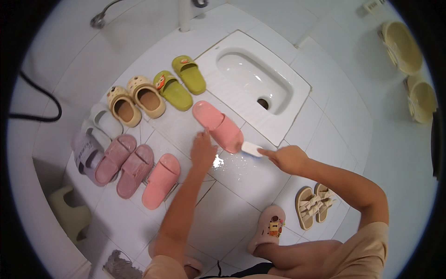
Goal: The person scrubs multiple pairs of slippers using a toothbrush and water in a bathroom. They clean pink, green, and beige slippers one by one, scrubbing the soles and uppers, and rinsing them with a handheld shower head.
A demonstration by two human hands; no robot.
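Note:
A wet pink slide slipper [228, 134] lies on the tiled floor beside the squat toilet, its strap crossing the middle. My left hand [203, 150] touches or holds its near edge by the strap; the exact grip is hard to see. In my right hand [287, 159] is a white-backed scrub brush [251, 149] with blue bristles, close against the slipper's right end. The matching pink slipper [161, 181] rests to the left, near two mauve slippers [135, 171]. Water glistens on the tiles below the brush.
Green slides [173, 90], beige clogs [150, 98] and white shoes [107, 121] line the left. A squat toilet [289, 130] is set in the floor ahead. Bow sandals [306, 209] stand at lower right, a plastic stool [69, 209] at left. Yellow basins [402, 47] hang on the right wall.

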